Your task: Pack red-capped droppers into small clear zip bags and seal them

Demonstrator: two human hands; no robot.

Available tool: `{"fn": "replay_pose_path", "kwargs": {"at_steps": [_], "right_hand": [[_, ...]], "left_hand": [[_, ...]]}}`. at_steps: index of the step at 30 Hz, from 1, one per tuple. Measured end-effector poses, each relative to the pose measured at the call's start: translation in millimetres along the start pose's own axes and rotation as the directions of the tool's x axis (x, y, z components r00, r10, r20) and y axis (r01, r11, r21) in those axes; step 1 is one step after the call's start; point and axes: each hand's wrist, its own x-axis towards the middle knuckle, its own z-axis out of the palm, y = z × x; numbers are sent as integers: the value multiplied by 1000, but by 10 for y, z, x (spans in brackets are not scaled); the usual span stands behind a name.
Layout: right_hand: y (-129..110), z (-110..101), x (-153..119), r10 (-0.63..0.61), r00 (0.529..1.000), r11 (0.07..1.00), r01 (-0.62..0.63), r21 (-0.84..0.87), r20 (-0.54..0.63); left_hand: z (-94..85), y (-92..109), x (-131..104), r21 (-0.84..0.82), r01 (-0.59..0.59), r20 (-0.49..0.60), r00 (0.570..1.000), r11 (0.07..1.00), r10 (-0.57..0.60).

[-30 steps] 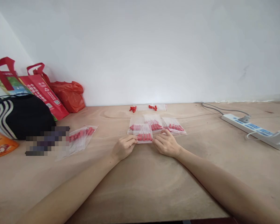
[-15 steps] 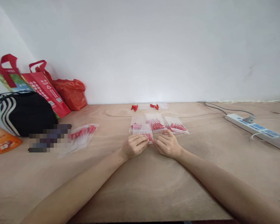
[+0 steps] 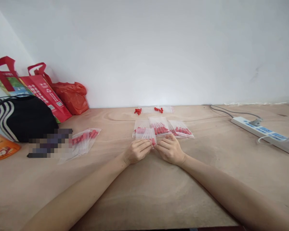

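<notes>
My left hand (image 3: 138,151) is closed on the near edge of a small clear plastic bag (image 3: 145,133) holding red-ended pieces. My right hand (image 3: 170,150) pinches the same bag at its near right corner, its fingertips close to those of my left hand. Just beyond lie more such bags: one partly behind the held bag, a middle bag (image 3: 160,125) with several red-ended sticks, and a right bag (image 3: 182,129). Farther back, loose red pieces (image 3: 138,111) and a second small red group (image 3: 158,110) rest by flat clear bags (image 3: 168,109) near the wall.
On the left, more filled clear bags (image 3: 84,139) lie beside a blurred dark item (image 3: 50,143). Behind are a black drawstring bag (image 3: 31,117), an orange pouch (image 3: 3,146), a red shopping bag (image 3: 44,93) and a red plastic bag (image 3: 73,96). A white power strip (image 3: 265,131) with cables is at right.
My right hand has moved slightly left, closer to the left hand at the bag's edge. The whole view has shifted a little; both hands stay at the same bag.
</notes>
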Motion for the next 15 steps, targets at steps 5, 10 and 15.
{"fn": "replay_pose_path", "kwargs": {"at_steps": [5,10,15], "right_hand": [[-18,-23,26,72,997,997,-72,7,-5],[-17,-22,28,76,997,997,-76,-6,-26],[-17,-26,36,50,997,999,-51,-17,-51]], "left_hand": [[-7,-22,-43,51,-27,38,999,998,25],[-22,-57,-84,100,-47,56,998,994,42],[-61,-81,-96,109,-70,55,996,992,64]]}}
